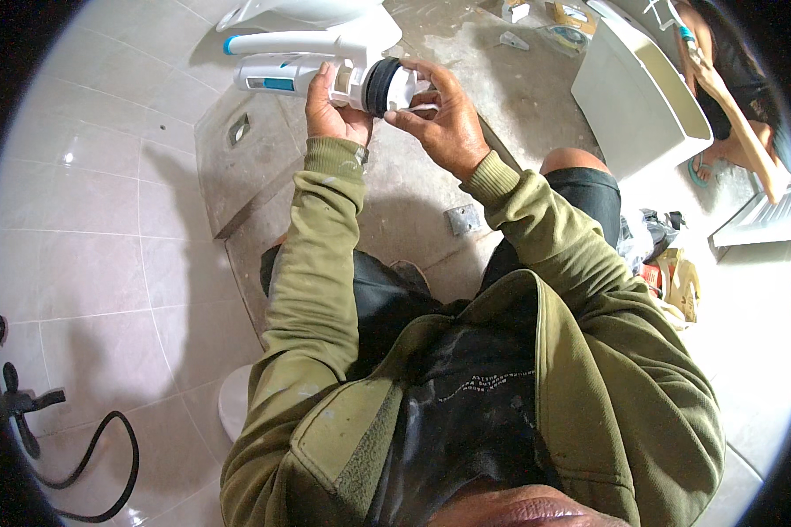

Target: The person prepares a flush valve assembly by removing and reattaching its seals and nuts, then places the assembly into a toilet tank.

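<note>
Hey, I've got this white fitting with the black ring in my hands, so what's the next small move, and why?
Probably keep your left hand steady on the white fitting and try a gentle turn of the white end piece with your right hand: its fingers already curl around that end, just past the black ring.

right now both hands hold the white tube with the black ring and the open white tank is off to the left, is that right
No, the head view shows the open white tank off to the right. The left hand and right hand do hold the white tube with the black ring.
</note>
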Available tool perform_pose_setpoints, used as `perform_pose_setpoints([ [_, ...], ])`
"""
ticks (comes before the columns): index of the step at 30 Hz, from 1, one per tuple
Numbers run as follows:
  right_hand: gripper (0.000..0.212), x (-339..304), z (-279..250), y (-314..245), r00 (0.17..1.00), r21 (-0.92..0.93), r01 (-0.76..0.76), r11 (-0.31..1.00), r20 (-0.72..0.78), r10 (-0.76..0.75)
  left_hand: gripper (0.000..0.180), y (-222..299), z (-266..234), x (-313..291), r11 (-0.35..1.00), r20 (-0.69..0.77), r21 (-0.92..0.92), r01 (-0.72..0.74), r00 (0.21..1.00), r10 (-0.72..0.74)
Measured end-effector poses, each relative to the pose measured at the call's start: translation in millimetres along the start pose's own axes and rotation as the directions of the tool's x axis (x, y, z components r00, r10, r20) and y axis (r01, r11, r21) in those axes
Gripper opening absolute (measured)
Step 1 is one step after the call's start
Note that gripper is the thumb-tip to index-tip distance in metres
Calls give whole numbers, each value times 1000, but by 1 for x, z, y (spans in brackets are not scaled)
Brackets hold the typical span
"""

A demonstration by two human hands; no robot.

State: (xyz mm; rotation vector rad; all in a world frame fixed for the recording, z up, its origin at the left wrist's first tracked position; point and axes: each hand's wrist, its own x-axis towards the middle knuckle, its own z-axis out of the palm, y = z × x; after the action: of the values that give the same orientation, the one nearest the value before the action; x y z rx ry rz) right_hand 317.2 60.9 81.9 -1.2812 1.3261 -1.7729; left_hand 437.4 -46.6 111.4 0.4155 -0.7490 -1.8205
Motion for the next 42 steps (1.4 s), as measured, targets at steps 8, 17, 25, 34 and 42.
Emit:
perform_pose_setpoints([
  [8, 63, -2, 0, -10, 978, 135, -207, 969, -7, 210, 45, -1, -9, 4, 999, 31, 15, 36, 999, -36],
  [17, 72, 2, -2, 4, 993, 125, -75, 989, -84, 86, 45, -6, -2, 4, 999, 23, 21, 39, 999, -40],
  [25, 68, -2, 1, 2, 997, 31, 75, 997, 2, -75, 46, -4, -9, 6, 999, 21, -17, 35, 999, -35],
  [34, 68, -2, 1, -6, 1000, 49, 13, 999, -15, -13, 43, -3, -15, 9, 999, 47, -35, 32, 998, -31],
  [42, 79, 3, -5, -3, 907, 446, -421, 790, 186, 378, 37, -6, -14, 6, 1000, 45, -8, -2, 999, 3],
])
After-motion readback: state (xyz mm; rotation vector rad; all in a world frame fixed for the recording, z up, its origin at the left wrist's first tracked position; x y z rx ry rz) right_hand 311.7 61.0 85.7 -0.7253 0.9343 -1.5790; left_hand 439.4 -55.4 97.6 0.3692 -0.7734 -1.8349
